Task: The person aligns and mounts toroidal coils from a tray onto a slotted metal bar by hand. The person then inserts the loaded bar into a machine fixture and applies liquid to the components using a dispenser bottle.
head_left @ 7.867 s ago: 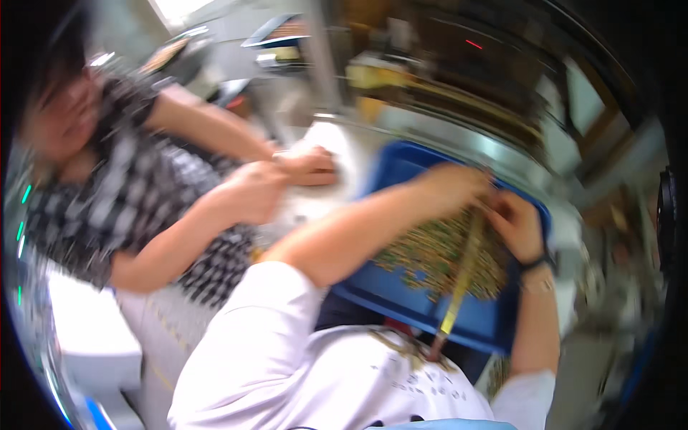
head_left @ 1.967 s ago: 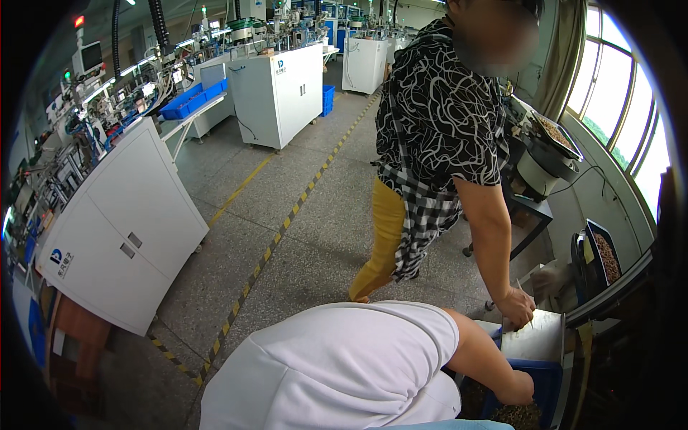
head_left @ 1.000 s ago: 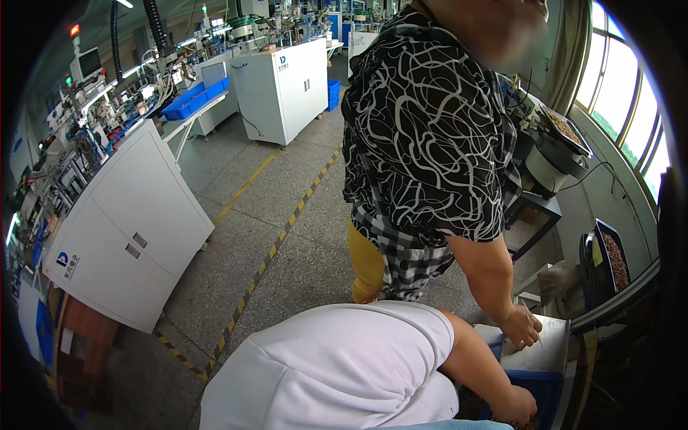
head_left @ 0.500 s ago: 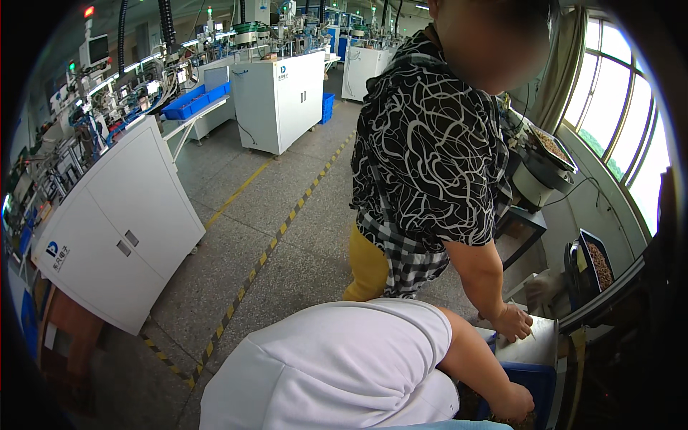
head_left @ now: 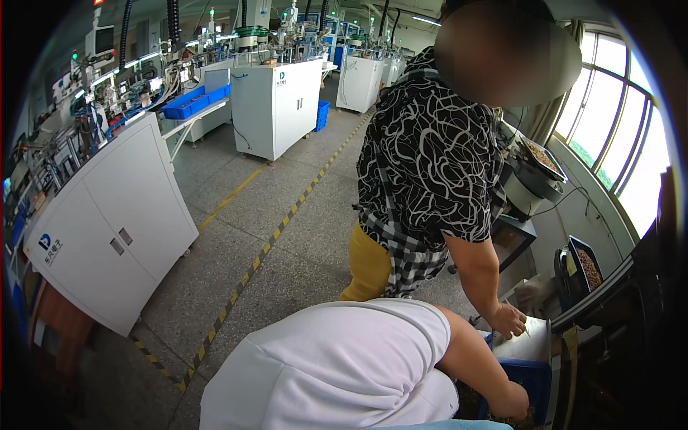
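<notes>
From the white sleeve at the bottom, my left arm reaches right, and my left hand (head_left: 510, 401) is down in a blue bin (head_left: 534, 371). Small brown parts (head_left: 522, 418) show around its fingertips. The fingers point downward and are mostly hidden, so their grip is unclear. My right hand is out of the picture. Just beyond the bin, a co-worker's hand (head_left: 507, 321) touches a pale metal plate (head_left: 529, 342), with something thin at its fingers.
The co-worker (head_left: 430, 158) in a black-and-white patterned top stands close ahead. White machine cabinets (head_left: 115, 229) line the left, with a blue tray (head_left: 193, 104) between them. Striped tape (head_left: 261, 254) marks the floor. Trays of brown parts (head_left: 589, 269) sit by the window.
The view has tilted slightly, so the machines and window sit a little differently. The co-worker's head is lower in the picture. My left hand stays in the bin.
</notes>
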Demonstrator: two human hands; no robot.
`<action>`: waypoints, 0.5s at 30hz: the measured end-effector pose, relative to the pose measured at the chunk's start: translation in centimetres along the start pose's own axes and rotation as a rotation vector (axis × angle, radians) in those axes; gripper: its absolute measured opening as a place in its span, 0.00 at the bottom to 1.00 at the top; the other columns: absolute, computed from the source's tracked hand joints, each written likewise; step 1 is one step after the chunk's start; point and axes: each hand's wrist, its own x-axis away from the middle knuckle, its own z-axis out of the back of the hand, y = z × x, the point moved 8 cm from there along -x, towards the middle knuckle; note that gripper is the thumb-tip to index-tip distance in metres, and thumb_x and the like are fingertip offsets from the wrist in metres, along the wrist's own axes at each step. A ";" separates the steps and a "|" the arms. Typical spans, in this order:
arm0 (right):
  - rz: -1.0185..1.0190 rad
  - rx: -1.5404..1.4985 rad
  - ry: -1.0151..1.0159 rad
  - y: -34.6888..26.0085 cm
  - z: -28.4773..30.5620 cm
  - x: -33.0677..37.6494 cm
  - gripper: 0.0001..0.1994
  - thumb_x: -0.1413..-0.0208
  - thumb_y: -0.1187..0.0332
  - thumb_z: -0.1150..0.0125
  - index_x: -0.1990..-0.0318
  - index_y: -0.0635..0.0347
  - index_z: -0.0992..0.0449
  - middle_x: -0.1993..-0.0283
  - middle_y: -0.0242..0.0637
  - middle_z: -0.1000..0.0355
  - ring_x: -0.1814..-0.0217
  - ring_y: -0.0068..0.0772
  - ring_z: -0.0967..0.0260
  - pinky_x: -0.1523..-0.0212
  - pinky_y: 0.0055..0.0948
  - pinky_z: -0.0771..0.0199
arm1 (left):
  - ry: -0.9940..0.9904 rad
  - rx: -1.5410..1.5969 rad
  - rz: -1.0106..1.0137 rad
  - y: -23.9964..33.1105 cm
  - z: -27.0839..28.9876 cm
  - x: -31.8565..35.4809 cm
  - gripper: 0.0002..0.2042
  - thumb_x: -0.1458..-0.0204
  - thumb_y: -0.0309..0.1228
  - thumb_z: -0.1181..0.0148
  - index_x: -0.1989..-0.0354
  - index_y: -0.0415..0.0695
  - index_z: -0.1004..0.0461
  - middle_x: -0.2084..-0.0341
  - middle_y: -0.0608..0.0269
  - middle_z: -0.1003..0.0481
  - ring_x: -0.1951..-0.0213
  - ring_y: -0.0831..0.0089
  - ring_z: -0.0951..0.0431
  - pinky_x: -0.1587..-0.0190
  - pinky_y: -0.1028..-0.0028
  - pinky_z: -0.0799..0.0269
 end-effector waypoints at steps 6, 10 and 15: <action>0.917 -0.830 -0.099 -5.2 2.9 4.0 0.13 0.49 0.62 0.47 0.65 0.63 0.23 0.62 0.46 0.27 0.61 0.45 0.32 0.54 0.42 0.33 | -0.010 0.008 -0.030 0.5 -1.0 -0.8 0.12 0.55 0.28 0.47 0.61 0.40 0.30 0.63 0.49 0.28 0.60 0.55 0.28 0.61 0.63 0.31; 0.018 -0.061 -0.046 -4.7 1.0 2.1 0.13 0.49 0.62 0.47 0.66 0.64 0.23 0.63 0.46 0.27 0.62 0.45 0.33 0.55 0.42 0.33 | 0.031 -0.051 -0.049 0.7 -1.3 0.1 0.11 0.57 0.28 0.46 0.63 0.43 0.29 0.67 0.55 0.28 0.63 0.59 0.28 0.63 0.65 0.31; -0.038 -0.061 -0.060 -0.5 -0.3 0.1 0.13 0.49 0.62 0.47 0.67 0.64 0.23 0.65 0.45 0.27 0.64 0.44 0.33 0.56 0.41 0.33 | 0.186 0.030 -0.085 1.8 2.0 1.0 0.11 0.55 0.32 0.48 0.64 0.44 0.26 0.69 0.54 0.27 0.64 0.58 0.27 0.62 0.64 0.33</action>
